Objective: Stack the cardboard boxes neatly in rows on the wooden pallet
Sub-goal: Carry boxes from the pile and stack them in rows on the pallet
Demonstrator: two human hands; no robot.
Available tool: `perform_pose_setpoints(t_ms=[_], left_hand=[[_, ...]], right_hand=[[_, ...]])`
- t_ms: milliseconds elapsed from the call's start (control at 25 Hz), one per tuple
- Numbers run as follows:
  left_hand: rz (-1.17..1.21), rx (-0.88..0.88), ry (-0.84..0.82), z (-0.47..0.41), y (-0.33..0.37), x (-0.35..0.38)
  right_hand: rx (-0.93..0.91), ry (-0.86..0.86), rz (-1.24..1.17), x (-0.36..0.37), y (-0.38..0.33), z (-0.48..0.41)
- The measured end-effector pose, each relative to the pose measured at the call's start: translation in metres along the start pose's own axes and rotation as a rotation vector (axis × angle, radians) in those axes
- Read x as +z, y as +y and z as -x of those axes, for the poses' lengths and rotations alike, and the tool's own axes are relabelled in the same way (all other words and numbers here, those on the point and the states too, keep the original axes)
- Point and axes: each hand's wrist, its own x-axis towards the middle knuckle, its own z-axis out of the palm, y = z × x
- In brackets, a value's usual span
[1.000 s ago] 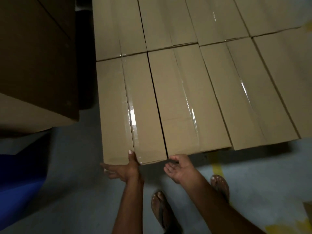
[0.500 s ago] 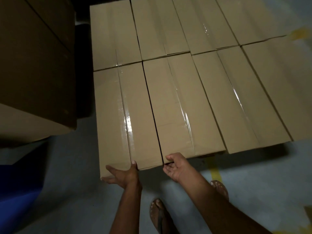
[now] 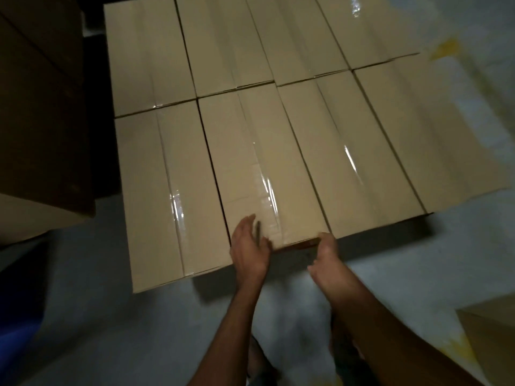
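Flat-fingered, the left hand [image 3: 249,246] rests on the near left corner of the box [image 3: 267,168], which lies flush between neighbouring boxes [image 3: 167,190]. The right hand [image 3: 324,253] curls at its near right corner; blur hides whether it grips.

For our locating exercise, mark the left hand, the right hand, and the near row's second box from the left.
left hand [image 3: 248,250]: head view, middle of the hand.
right hand [image 3: 326,260]: head view, middle of the hand.
second box from the left [image 3: 264,162]: head view, centre of its top face.
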Motion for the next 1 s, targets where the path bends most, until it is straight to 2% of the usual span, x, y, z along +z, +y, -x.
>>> perform_pose_setpoints(t_ms=[80, 160, 280, 360, 480, 560, 720, 1000], left_hand=[[-0.095, 0.217, -0.135, 0.002, 0.028, 0.031], [-0.242, 0.382, -0.269, -0.005, 0.053, 0.062], [-0.502, 0.485, -0.400, -0.020, 0.076, 0.106], [-0.662, 0.486, -0.444, -0.023, 0.078, 0.125], [-0.792, 0.462, -0.414, -0.019, 0.077, 0.139], [-0.854, 0.457, -0.380, -0.021, 0.074, 0.144], [-0.848, 0.487, -0.325, -0.018, 0.077, 0.148], [-0.799, 0.430, -0.325, -0.008, 0.082, 0.149]], right_hand=[[-0.087, 0.048, -0.150, -0.024, -0.035, -0.033], [-0.118, 0.035, -0.198, -0.035, -0.073, -0.059], [-0.058, -0.035, -0.141, -0.035, -0.106, -0.086], [-0.001, -0.010, -0.066, -0.034, -0.106, -0.102], [-0.022, 0.062, -0.014, -0.040, -0.088, -0.170], [-0.009, 0.058, -0.002, -0.042, -0.083, -0.179], [-0.059, 0.066, 0.060, -0.046, -0.100, -0.124], [0.005, -0.005, 0.120, -0.048, -0.116, -0.124]])
